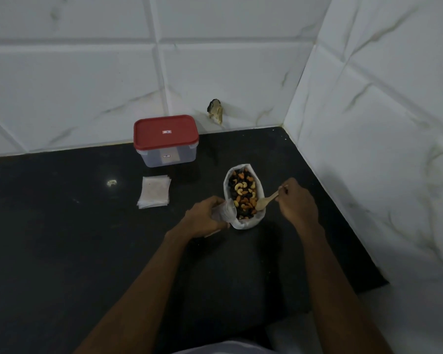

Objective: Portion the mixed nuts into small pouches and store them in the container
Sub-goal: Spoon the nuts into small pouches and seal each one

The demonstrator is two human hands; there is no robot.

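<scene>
Left hand (207, 217) grips a small clear pouch (225, 210) against the white bag of mixed nuts (244, 194) on the counter (87, 238). Right hand (297, 201) pinches a wooden spoon (266, 201), bowl in the nuts. Red-lidded container (166, 139) closed by wall; spare pouches (154, 191) stacked near it.

An open white bag of mixed nuts (244, 195) stands on the black counter (62, 226). Just left of it, the left hand (205, 217) grips a small clear pouch (225, 210). At its right edge, the right hand (296, 200) pinches a wooden spoon (265, 201), bowl among the nuts. Behind it to the left are a pouch stack (154, 191) and a red-lidded container (166, 140).
</scene>
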